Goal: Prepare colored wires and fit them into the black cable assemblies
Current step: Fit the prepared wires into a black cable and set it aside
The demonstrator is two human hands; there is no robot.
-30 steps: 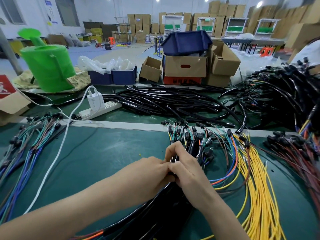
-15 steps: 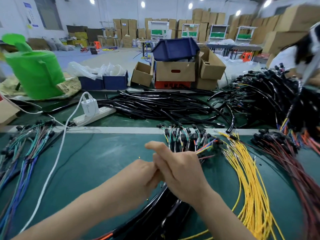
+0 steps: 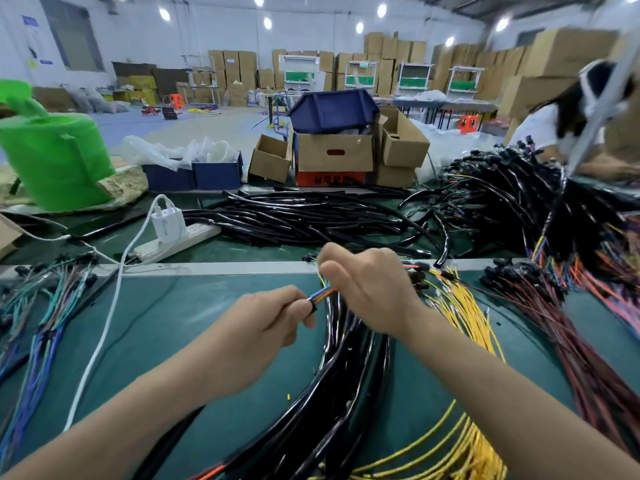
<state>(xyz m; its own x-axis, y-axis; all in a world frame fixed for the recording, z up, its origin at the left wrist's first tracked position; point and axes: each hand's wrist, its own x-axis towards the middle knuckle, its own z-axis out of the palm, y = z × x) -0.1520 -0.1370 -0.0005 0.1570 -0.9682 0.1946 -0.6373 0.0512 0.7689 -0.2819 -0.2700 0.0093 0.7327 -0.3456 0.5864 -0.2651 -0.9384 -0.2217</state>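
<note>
Okay, the left hand (image 3: 266,327) pinches the black sleeved cable end (image 3: 312,303) between thumb and curled fingers, holding it just above the green table mat (image 3: 173,323). A short fan of coloured wires (image 3: 323,292), blue, orange and yellow, comes out of that end and runs up and to the right into the right hand (image 3: 372,289). The right hand's fingers are curled round the far part of the wires. The back of the hand hides the wire tips, so the exact pinch can't be told.

Key relation: the wires' long axis goes from low left to high right, stretched between the two hands, with the sleeve mouth facing the right hand. The right hand is nearer the free ends, so it probably does the sorting or feeding while the left steadies the sleeve.

The held cable seems to belong to the thick bundle of black cable assemblies (image 3: 349,358), which lies below both hands and runs towards the person. Loose yellow wires (image 3: 464,317) lie just right of the bundle, nearer the right hand.

Containers: an upturned dark blue plastic bin (image 3: 332,110) sits on a brown cardboard box (image 3: 334,155), contents not readable. Low dark blue boxes (image 3: 194,174) hold clear plastic bags (image 3: 166,154). A small open cardboard carton (image 3: 270,157) stands beside them, inside not visible.
</note>
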